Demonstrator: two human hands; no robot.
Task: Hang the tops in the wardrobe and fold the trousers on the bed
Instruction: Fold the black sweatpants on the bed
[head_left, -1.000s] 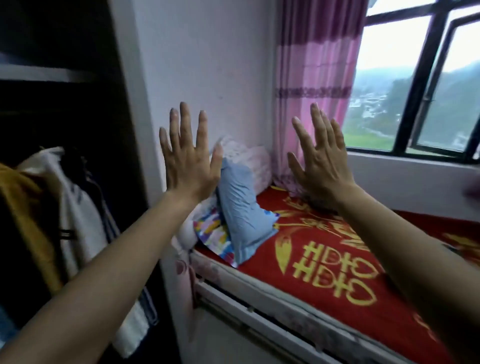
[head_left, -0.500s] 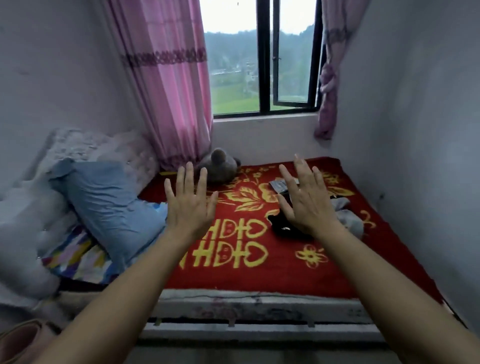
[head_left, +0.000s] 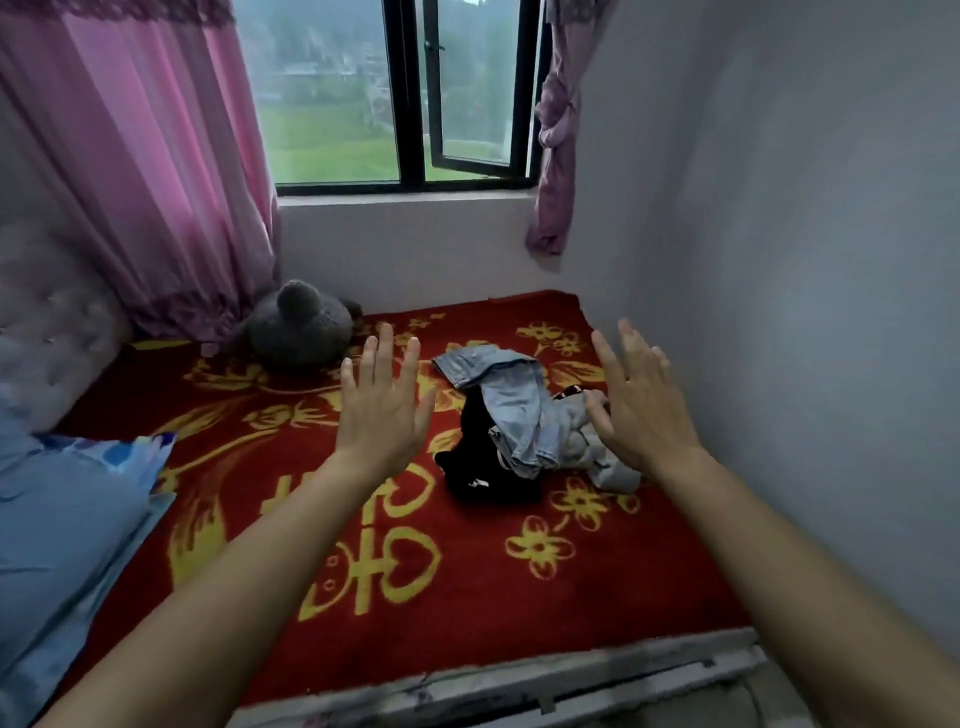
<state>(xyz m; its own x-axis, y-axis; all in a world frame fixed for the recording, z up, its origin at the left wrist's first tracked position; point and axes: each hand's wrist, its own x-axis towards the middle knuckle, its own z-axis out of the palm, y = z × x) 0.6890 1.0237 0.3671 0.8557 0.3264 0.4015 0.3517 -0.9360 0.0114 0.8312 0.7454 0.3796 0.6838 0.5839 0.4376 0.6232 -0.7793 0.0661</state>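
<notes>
- Holding left hand (head_left: 382, 410) and right hand (head_left: 641, 410) raised over the bed (head_left: 363, 597), backs to the camera, fingers straight and spread, gripping nothing.
- Turned from the wardrobe side within the last second; now facing the window (head_left: 410, 104) end, wardrobe out of view.
- Framing between the hands a crumpled pile near the right wall (head_left: 779, 260): pale jeans (head_left: 511, 410) on top, a black garment (head_left: 478, 467) beneath, a grey garment (head_left: 608, 462) partly hidden behind the right hand.
- Lying loose on the red bed, unsorted and unfolded; task judged barely begun.
- Likely next: reaching down to lift one piece clear of the tangle.
- Beyond: grey plush toy (head_left: 298, 332) under the pink curtain (head_left: 140, 156), blue pillow (head_left: 57, 519) at left.
</notes>
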